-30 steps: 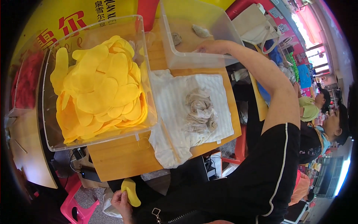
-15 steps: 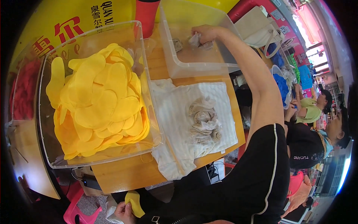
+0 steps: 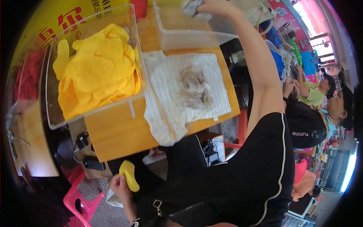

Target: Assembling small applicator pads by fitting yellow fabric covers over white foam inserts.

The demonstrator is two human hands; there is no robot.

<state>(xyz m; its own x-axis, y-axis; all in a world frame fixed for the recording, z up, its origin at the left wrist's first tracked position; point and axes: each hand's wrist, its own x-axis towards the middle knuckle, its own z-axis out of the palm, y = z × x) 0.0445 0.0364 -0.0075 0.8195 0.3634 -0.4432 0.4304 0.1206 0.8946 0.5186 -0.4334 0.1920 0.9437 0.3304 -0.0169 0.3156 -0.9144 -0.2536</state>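
Observation:
At the lower left, my left hand (image 3: 121, 186) pinches a curved, flat yellow piece (image 3: 129, 175), shaped like an insole. My right arm reaches far forward, and the right hand (image 3: 216, 6) is closed on a crumpled clear plastic packet (image 3: 193, 8) over the clear bin (image 3: 189, 40) at the back. What the packet contains is too blurred to tell. On a folded white striped cloth (image 3: 163, 77) lie several brownish, crumpled bundles in thin clear plastic (image 3: 195, 86). Left of the cloth, a large clear tub (image 3: 92, 114) is heaped with similar yellow pieces (image 3: 100, 70).
The wooden table (image 3: 113, 140) carries the tub, cloth and bin. A pink stool (image 3: 81, 196) stands at the lower left. Red pieces (image 3: 30, 81) fill another clear container. Co-workers (image 3: 306, 125) sit at the right, near blue items in a tub (image 3: 278, 62).
My right hand has risen from inside the bin with the plastic packet in it. My left hand still holds the yellow piece, now turned more upright. The whole view has shifted.

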